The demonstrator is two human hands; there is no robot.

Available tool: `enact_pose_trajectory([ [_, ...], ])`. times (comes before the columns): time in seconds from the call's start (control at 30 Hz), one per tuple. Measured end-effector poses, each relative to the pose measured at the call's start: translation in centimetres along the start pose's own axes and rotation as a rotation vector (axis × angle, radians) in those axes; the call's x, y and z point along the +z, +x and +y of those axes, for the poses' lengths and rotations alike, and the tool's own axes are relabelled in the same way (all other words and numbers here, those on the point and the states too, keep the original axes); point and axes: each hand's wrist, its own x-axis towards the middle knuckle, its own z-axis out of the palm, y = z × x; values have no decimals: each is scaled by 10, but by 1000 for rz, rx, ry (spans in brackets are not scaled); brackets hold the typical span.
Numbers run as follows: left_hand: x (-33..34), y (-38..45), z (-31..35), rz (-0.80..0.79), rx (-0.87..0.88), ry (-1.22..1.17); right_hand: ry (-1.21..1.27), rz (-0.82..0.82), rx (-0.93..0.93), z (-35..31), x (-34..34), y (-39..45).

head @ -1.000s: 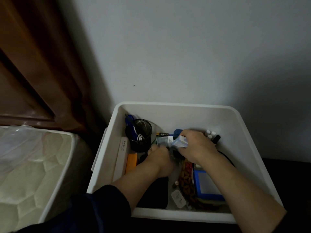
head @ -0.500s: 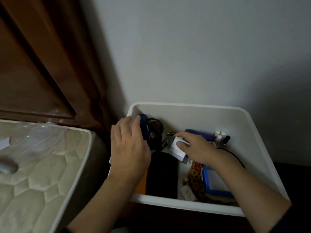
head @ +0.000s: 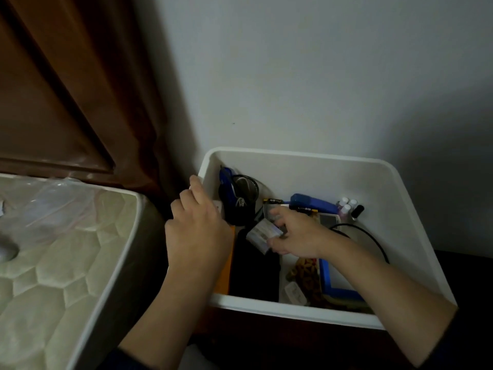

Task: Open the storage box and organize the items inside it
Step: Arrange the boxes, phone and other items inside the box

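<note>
Both hands reach over an open white plastic box [head: 298, 162] set against a pale wall, its lid off. Left hand [head: 197, 236] hangs over the box's left rim, fingers bent toward a small white object at the wall of the box (whether it grips that object cannot be told). Right hand [head: 296, 237] pinches one small pale packet [head: 262, 233], tilted, its long axis running from lower left to upper right, above the middle of the box. Inside: one round black mesh cup [head: 241, 198] in the far left corner with a blue tool [head: 226, 177] standing in it; one blue stapler-like tool [head: 313, 206] lying lengthwise along the back; four small bottles [head: 348, 206] clustered upright at the far right, three white-capped and one black; one black cable [head: 365, 233] curving along the right side; one flat black pouch [head: 253, 273] with its long side running front to back; one orange strip [head: 225, 273] beside it; one blue-framed rectangle [head: 333, 284] near the front. A quilted, plastic-wrapped mattress [head: 61, 252] lies left of the box.
</note>
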Motion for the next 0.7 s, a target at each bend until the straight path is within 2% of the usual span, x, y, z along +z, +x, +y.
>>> enact_pose_trajectory([
  [0.17,-2,-1,1,-20,1,21,-78,37,45,-17,-9,-17],
  [0.23,-1,0,0,-20,3,18,-223,-37,84,-32,-12,-30],
  [0.33,1,1,-1,-19,2,4,-592,-200,147,-51,-4,-46],
  [0.4,2,1,-1,-25,2,-2,-714,-279,172,-56,4,-52],
  [0.53,3,2,-1,-27,-1,1,-780,-343,196,-58,16,-55],
  [0.7,2,1,-1,-24,2,18,-773,-246,135,-58,21,-54],
])
